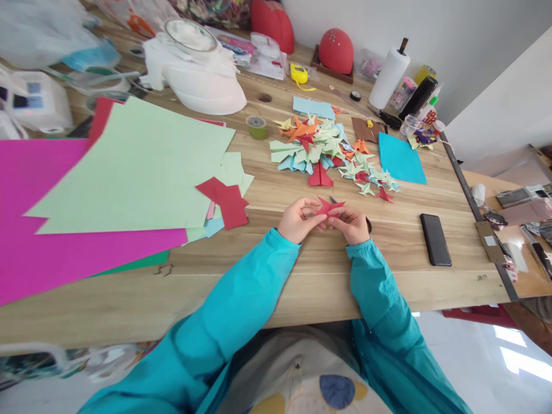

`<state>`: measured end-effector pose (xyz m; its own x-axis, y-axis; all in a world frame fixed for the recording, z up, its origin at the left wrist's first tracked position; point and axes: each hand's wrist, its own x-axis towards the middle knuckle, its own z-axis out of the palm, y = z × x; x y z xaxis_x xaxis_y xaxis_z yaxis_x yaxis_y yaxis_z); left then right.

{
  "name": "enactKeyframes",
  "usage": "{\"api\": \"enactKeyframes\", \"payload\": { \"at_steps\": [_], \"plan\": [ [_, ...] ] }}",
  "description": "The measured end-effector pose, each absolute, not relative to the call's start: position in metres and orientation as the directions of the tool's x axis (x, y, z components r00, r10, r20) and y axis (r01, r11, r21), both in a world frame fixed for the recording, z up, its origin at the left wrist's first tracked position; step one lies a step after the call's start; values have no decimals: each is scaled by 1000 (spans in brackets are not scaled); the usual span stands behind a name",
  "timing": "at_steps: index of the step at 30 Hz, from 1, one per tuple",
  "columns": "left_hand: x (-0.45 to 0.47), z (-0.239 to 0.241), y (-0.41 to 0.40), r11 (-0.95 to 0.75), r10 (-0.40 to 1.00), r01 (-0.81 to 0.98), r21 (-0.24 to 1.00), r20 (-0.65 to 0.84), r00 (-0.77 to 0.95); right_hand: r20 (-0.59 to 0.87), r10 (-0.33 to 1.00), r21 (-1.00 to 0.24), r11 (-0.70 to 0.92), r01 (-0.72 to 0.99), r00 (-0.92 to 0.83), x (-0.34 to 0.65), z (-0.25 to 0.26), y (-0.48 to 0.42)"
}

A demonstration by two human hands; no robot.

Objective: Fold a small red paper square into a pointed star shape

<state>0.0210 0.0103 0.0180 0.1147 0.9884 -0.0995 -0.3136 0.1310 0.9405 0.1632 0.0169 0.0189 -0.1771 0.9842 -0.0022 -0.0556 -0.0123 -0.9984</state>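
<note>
Both my hands meet over the wooden table [302, 276] and pinch one small red folded paper piece [328, 206]. My left hand [297, 220] grips its left side with curled fingers. My right hand [353, 225] holds its right side, fingers closed. Pointed flaps of the red paper stick up between the fingers. A dark tool, perhaps scissors, lies partly hidden behind my right hand. Just beyond lies a pile of finished folded paper shapes [328, 152] in green, orange, red and blue.
Large sheets of pale green paper [133, 167] and magenta paper [47, 230] cover the left. Red paper offcuts [224, 198] lie beside them. A black phone [435, 238] lies at the right, a blue sheet [401, 158] behind it, and a paper towel roll [388, 77] and white container [194, 69] at the back.
</note>
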Motion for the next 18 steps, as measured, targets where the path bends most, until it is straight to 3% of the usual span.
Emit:
{"api": "enactKeyframes", "payload": {
  "at_steps": [9, 18],
  "plan": [
    [18, 17, 11, 118, 984, -325, 938, -68, 164, -10, 983, -990, -35, -138, -181, 167, 16, 19],
    [16, 20, 11, 24, 994, -203, 979, -2, 110, 80, 991, -995, 74, -62, -108, 165, 20, 19]
  ]
}}
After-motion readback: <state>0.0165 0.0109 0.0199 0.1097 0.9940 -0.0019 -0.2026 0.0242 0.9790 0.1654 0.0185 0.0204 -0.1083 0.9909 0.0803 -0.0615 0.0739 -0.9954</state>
